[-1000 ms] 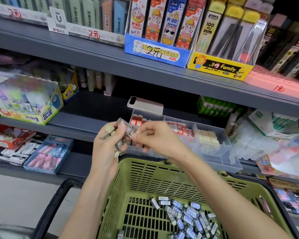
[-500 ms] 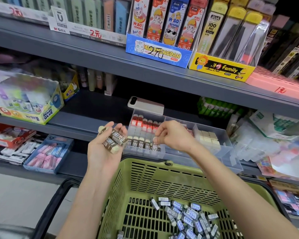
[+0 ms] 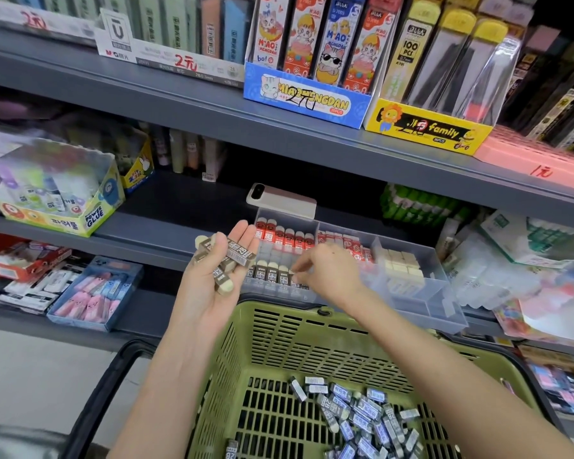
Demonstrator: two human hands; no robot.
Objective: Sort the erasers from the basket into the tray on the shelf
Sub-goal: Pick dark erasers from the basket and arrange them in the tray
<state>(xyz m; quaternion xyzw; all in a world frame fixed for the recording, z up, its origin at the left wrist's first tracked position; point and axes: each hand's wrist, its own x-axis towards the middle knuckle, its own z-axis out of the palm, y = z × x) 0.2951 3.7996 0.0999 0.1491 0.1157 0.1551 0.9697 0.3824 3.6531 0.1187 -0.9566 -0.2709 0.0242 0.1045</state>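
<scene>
Head: left hand (image 3: 209, 296) palm-up, cradling erasers (image 3: 237, 256); right hand (image 3: 330, 276) pinches eraser (image 3: 295, 273) at tray (image 3: 444, 294).

The grey metal shelf (image 3: 166, 225) carries a clear compartment tray (image 3: 441, 308) at its front edge. A flat white device (image 3: 282, 202) lies just behind the tray's left end. A glue display box (image 3: 60, 197) stands well to the left of the tray. Green packs (image 3: 418, 207) lie behind the tray's right end. Clear-wrapped packets (image 3: 511, 276) are piled just to the right of the tray.
</scene>
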